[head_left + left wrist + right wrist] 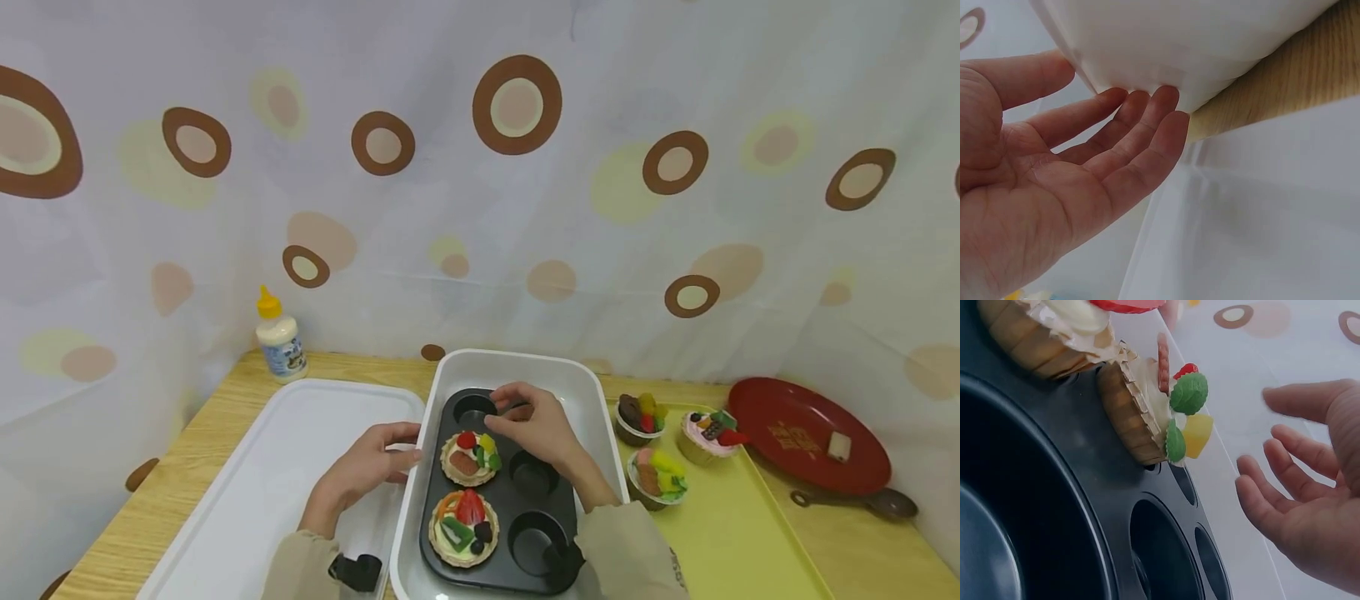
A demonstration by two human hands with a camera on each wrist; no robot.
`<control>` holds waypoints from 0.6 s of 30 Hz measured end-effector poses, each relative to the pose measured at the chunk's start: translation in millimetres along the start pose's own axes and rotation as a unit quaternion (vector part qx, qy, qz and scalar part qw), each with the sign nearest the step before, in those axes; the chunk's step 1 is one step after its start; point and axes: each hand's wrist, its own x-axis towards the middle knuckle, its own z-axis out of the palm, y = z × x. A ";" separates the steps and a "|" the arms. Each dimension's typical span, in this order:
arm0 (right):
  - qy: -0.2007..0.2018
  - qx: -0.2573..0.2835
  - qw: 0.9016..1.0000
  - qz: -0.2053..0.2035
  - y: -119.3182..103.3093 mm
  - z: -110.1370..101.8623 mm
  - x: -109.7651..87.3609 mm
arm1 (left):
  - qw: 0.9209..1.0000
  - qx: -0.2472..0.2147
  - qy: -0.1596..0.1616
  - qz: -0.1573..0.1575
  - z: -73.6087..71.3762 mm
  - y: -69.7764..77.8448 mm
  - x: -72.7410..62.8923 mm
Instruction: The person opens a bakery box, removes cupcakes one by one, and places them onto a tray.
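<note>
A black muffin tin [517,492] lies inside a deep white tub [525,360] in the middle of the table. Two toy fruit tarts sit in its left cups: one tart [470,458] with a yellow piece and green leaves, the nearer tart [463,527] with a strawberry. My right hand [542,425] hovers over the far end of the tin, fingers loosely bent and holding nothing; the right wrist view shows a gap between it and the farther tart [1141,412]. Against the tub's outer left wall [1166,44], my left hand [1066,156] rests its fingertips, palm up.
Left of the tub lies a white tray [300,467], with a yellow-capped bottle [283,346] behind it. On the right, a yellow tray [738,517] bears several toy cupcakes. Beyond it are a red plate [810,400] with a small beige block and a dark spoon [862,502].
</note>
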 end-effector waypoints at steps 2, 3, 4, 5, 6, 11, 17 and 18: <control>-0.006 -0.009 1.000 -0.004 1.8 0.5 -0.8 | 1.000 0.001 0.000 0.001 0.2 0.1 0.3; -0.015 -0.010 1.000 -0.007 2.5 0.3 -1.0 | 1.000 0.002 0.000 0.001 0.3 0.1 0.5; -0.025 -0.011 1.000 -0.007 3.3 0.3 -1.1 | 1.000 0.001 0.000 0.001 0.3 0.1 0.5; -0.036 -0.014 0.999 -0.008 4.1 0.2 -1.2 | 1.000 0.002 0.000 0.001 0.3 0.2 0.4; -0.047 -0.015 0.999 -0.007 4.6 0.3 -1.6 | 1.000 0.002 0.000 0.001 0.3 0.3 0.3; -0.087 -0.009 0.996 0.006 7.0 0.6 -1.7 | 1.000 0.000 0.000 0.003 -0.4 0.0 0.0; -0.100 -0.034 0.994 0.022 8.5 2.5 -1.8 | 1.000 0.000 -0.001 0.007 -0.5 -0.3 -0.2; -0.104 -0.043 0.993 0.026 8.7 3.2 -1.8 | 1.000 0.000 -0.002 0.008 -0.4 -0.3 -0.2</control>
